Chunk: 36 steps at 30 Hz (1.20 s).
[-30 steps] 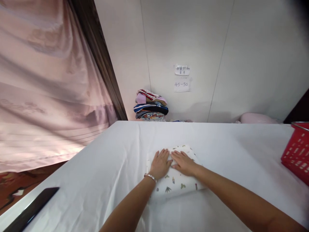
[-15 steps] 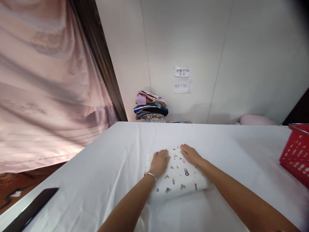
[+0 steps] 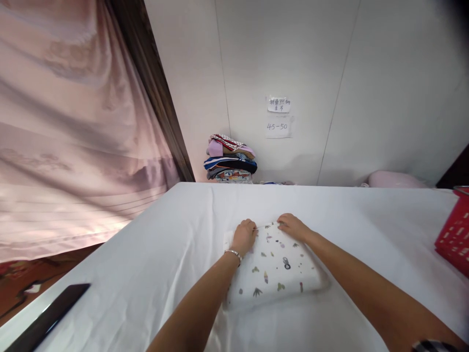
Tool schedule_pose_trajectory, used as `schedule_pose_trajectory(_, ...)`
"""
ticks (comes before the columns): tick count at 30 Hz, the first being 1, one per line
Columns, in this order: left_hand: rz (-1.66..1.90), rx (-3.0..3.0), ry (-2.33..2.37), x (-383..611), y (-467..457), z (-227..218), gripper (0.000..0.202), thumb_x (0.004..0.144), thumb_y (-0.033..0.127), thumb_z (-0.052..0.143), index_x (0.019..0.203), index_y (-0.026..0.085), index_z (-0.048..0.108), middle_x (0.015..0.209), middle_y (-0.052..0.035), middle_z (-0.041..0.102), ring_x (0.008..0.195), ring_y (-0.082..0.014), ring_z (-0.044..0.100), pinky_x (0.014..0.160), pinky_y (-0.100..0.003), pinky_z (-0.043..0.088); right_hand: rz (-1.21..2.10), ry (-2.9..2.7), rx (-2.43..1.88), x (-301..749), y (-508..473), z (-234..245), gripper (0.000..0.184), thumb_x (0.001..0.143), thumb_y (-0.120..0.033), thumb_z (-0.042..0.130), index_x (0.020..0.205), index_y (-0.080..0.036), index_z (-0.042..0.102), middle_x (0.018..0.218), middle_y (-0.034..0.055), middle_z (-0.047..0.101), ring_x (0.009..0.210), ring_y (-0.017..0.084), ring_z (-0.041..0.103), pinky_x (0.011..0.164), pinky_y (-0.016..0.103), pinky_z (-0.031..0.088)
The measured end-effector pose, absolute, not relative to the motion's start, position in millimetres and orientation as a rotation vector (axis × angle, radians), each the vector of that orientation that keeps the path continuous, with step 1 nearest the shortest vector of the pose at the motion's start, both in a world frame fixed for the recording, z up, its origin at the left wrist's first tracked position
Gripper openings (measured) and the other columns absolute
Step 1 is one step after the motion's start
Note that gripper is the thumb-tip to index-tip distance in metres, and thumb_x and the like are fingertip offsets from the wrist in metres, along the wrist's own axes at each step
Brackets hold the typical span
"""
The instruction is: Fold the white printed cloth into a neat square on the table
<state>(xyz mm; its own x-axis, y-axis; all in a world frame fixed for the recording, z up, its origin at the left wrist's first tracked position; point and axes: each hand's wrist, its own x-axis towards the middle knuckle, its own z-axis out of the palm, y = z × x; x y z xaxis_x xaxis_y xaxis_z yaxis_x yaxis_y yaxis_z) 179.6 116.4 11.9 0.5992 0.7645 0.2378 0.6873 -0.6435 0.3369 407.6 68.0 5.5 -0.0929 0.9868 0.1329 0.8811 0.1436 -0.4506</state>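
Observation:
A folded white cloth [image 3: 271, 264] with small printed plants and figures lies on the white-covered table in front of me. My left hand [image 3: 245, 235], with a bracelet at the wrist, has its fingers curled over the cloth's far edge, left of the middle. Farther right along that same edge, my right hand [image 3: 293, 227] pinches the cloth near its far corner. Between the two hands the edge looks drawn straight. The undersides of both hands and most fingertips are hidden.
A red plastic basket [image 3: 454, 230] stands at the table's right edge. A dark flat object [image 3: 54, 313] lies at the near left. Beyond the table [image 3: 176, 234] rises a stack of folded clothes [image 3: 230, 159] by the wall. A pink curtain [image 3: 73, 122] hangs on the left.
Both hands lay flatter on the cloth before; now their fingers are bent around its far edge. The whole view has shifted slightly.

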Motion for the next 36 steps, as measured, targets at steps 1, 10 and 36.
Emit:
schedule_pose_trajectory(1,0.539,2.587,1.232,180,116,12,0.011,0.083,0.021,0.047,0.084,0.019,0.058,0.09,-0.0045,0.06,0.087,-0.0171,0.054,0.078,-0.029,0.041,0.375,-2.023,-1.779,408,68,5,0.021,0.079,-0.025,0.05,0.096,-0.019,0.062,0.107,0.0062,0.06,0.104,0.019,0.049,0.091,0.031,0.037)
schedule_pose_trajectory(10,0.484,2.448,1.408,183,117,10,0.012,0.087,0.028,0.043,0.086,0.021,0.052,0.08,-0.0028,0.063,0.074,-0.016,0.057,0.066,-0.026,0.039,0.429,-1.919,-1.78,412,70,3,0.017,0.078,-0.028,0.049,0.088,-0.02,0.06,0.093,0.0037,0.061,0.091,0.018,0.053,0.081,0.03,0.039)
schedule_pose_trajectory(36,0.476,2.23,1.525,182,115,8,0.016,0.086,0.034,0.042,0.087,0.023,0.053,0.084,-0.002,0.065,0.076,-0.0153,0.059,0.066,-0.025,0.037,0.709,-1.355,-1.73,439,54,-13,0.025,0.071,-0.025,0.048,0.088,-0.019,0.065,0.092,0.0051,0.067,0.083,0.019,0.06,0.078,0.032,0.045)
